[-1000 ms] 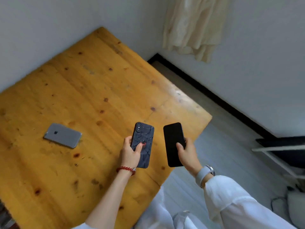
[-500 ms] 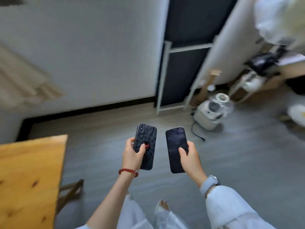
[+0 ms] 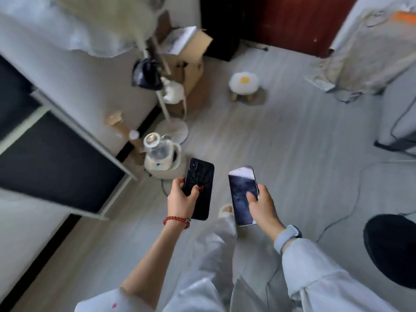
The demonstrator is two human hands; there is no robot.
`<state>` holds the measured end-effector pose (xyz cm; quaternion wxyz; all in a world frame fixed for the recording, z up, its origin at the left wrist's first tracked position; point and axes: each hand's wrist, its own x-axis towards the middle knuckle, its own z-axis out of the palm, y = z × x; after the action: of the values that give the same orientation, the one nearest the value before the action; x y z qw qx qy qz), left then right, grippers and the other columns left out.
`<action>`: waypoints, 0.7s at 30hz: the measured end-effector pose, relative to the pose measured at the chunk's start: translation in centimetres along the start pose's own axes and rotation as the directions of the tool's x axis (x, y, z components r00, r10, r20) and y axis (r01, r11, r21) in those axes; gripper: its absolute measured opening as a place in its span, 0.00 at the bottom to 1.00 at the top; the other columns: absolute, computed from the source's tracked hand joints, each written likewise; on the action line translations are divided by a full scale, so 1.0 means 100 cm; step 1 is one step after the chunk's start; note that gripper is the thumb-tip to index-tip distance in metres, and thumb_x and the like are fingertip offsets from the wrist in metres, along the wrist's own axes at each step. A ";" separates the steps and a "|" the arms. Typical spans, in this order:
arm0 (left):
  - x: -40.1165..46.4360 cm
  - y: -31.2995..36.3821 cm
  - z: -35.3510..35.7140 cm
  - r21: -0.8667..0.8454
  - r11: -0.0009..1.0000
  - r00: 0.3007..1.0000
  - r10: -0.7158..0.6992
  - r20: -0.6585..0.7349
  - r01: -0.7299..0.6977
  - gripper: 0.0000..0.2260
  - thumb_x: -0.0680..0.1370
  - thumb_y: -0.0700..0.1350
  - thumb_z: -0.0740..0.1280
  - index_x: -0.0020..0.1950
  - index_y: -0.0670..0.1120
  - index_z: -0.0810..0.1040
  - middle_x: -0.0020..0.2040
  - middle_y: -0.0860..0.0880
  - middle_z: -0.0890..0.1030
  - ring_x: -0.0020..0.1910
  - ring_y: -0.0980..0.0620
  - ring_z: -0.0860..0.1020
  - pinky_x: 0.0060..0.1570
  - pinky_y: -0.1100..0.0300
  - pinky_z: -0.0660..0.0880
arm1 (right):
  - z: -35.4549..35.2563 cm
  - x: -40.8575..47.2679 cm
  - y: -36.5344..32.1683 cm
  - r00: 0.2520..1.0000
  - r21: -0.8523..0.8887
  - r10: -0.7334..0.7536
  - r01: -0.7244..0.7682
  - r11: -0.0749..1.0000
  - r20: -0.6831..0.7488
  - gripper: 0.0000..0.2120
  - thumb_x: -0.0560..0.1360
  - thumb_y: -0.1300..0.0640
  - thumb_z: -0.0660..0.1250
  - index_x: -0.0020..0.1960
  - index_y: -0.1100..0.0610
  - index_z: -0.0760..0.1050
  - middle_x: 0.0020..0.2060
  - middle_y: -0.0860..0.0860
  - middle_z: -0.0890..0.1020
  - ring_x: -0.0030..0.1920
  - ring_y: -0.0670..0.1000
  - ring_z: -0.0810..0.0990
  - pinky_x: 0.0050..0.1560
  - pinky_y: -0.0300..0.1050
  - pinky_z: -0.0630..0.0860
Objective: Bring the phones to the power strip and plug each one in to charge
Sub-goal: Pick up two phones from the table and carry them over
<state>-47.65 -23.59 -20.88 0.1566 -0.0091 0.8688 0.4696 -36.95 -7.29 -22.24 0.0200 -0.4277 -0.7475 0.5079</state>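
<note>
**2 phones off the worktop and on the move, no power strip in sight yet**

So the dark phone with the spider-web case (image 3: 198, 190) sits back-up in the left hand (image 3: 181, 200), fingers wrapped round its lower half, thumb across the back. The other phone (image 3: 243, 195) is screen-up in the right hand (image 3: 262, 207), thumb resting on the glass, which is catching a pale reflection. Both are held out in front at about the same height, close together but not touching.

What's changed: a second ago the wooden worktop was right under them, with a 3rd grey phone lying on it. Now the view has swung round and it's all grey floor (image 3: 292, 143), with a kettle (image 3: 161, 154) on its base near the wall and a little egg-shaped stool (image 3: 244, 83) further off. I'd say this is the carrying leg, and that 3rd phone likely needs another trip.

Hard to read: everything's motion-blurred. A cable (image 3: 351, 208) trails across the floor on the right, but where it ends is cut off. I can't pick out a power strip anywhere.
</note>
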 end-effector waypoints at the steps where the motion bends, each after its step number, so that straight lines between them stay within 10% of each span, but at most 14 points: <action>1: 0.019 0.014 0.017 -0.006 1.000 1.000 0.008 0.025 -0.008 0.14 0.72 0.45 0.68 0.55 0.43 0.71 0.46 0.51 0.76 0.45 0.52 0.74 0.45 0.60 0.68 | -0.009 0.023 -0.004 1.000 0.001 0.013 -0.013 1.000 -0.014 0.09 0.76 0.61 0.59 0.55 0.62 0.69 0.47 0.56 0.76 0.48 0.57 0.75 0.42 0.41 0.63; 21: 0.290 0.392 0.461 0.060 0.952 0.824 0.229 0.518 -0.302 0.15 0.73 0.45 0.67 0.57 0.43 0.70 0.45 0.49 0.76 0.43 0.49 0.75 0.43 0.59 0.69 | -0.341 0.445 -0.028 0.877 0.250 0.288 -0.201 0.947 -0.385 0.11 0.77 0.59 0.58 0.59 0.60 0.67 0.47 0.51 0.73 0.46 0.52 0.72 0.46 0.42 0.65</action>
<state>-69.47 39.88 -20.64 0.3118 0.2461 0.8205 0.4111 -51.08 47.07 -21.58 0.1578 -0.6131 -0.6100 0.4766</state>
